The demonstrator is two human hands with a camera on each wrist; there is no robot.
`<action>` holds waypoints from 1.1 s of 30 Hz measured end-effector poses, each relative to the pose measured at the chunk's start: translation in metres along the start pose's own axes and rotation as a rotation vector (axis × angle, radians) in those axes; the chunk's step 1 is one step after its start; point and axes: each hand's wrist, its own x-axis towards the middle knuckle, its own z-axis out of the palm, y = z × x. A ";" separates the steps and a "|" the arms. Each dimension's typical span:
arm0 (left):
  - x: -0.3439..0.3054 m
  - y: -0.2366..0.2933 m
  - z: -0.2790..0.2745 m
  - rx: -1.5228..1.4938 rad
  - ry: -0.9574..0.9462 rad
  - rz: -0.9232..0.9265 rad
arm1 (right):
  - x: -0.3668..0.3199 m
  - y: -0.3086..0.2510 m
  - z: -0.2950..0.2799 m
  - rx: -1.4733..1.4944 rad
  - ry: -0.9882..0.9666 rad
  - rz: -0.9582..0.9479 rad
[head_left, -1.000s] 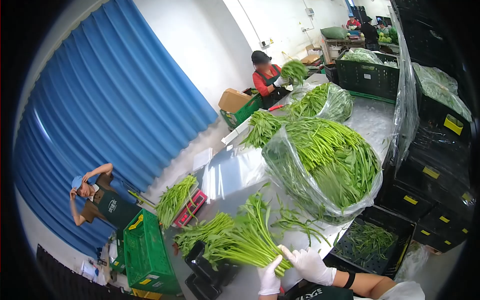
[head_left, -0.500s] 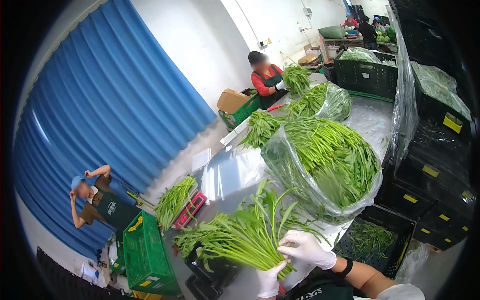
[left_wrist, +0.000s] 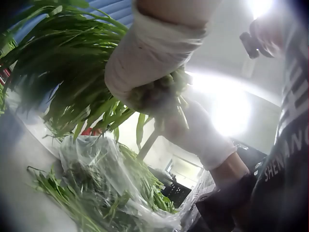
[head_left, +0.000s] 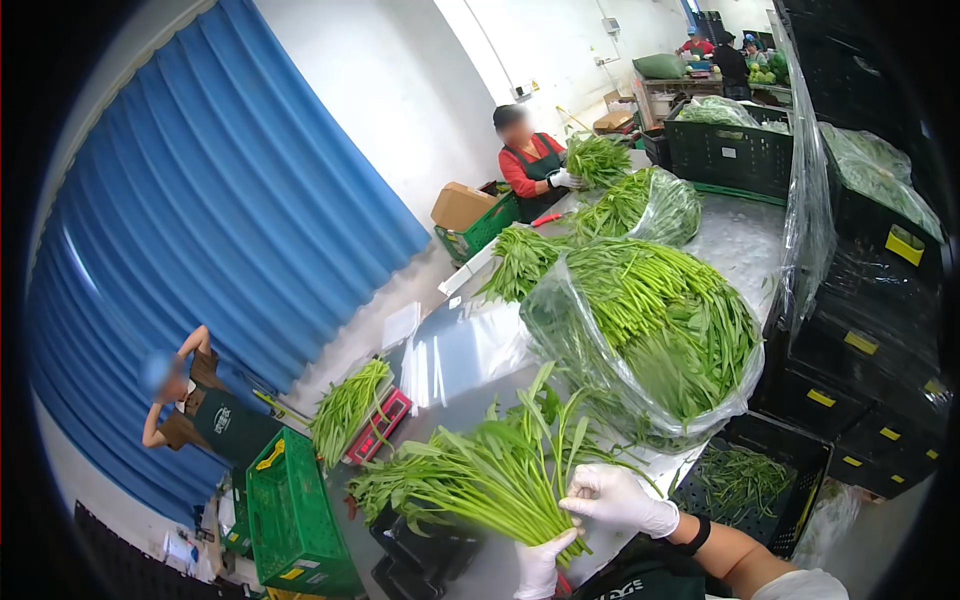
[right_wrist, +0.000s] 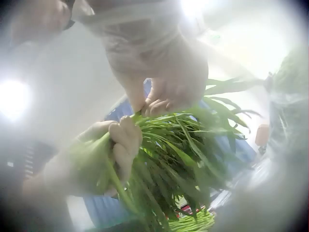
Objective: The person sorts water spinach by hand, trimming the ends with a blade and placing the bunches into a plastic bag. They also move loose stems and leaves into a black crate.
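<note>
1 big bunch of water spinach [head_left: 485,480] is up over the near edge of the bench [head_left: 740,250], with its leaves out to the left and its cut ends by the hands. The left hand [head_left: 540,565], in a white glove, is curled round the stems low down. The right hand [head_left: 620,500], also gloved, is just above it and pinches at a stem on the side of the bunch, finger and thumb close together.

Black trays [head_left: 425,550] sit under the leaves. At the left edge of the bench, 1 red scale [head_left: 385,425] has more greens [head_left: 350,405] on top. 1 large clear bag [head_left: 565,335], open and full of greens, is past the bunch, near the right edge. 1 black crate [head_left: 818,495] with loose stems in it is beside that edge, and 1 green crate [head_left: 335,560] is off the left edge. At the far end, 1 worker [head_left: 535,165] in red sleeves holds greens too.
</note>
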 end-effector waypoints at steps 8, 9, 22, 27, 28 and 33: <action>0.003 0.012 0.002 -0.150 -0.129 -0.080 | -0.001 0.001 -0.007 -0.563 0.281 -0.626; 0.003 0.017 0.006 -0.192 -0.176 -0.084 | -0.003 0.004 -0.004 -0.462 0.455 -0.656; 0.004 0.008 0.001 -0.255 -0.093 -0.196 | 0.006 0.022 0.003 0.451 0.221 0.060; 0.004 0.006 -0.011 -0.271 -0.123 -0.243 | 0.019 0.006 -0.021 -0.338 0.483 -0.299; 0.005 0.002 -0.017 -0.308 -0.159 -0.244 | 0.024 0.010 -0.024 -0.483 0.615 -0.336; 0.011 0.001 -0.020 -0.339 -0.199 -0.238 | 0.008 0.006 -0.003 -0.058 0.149 -0.348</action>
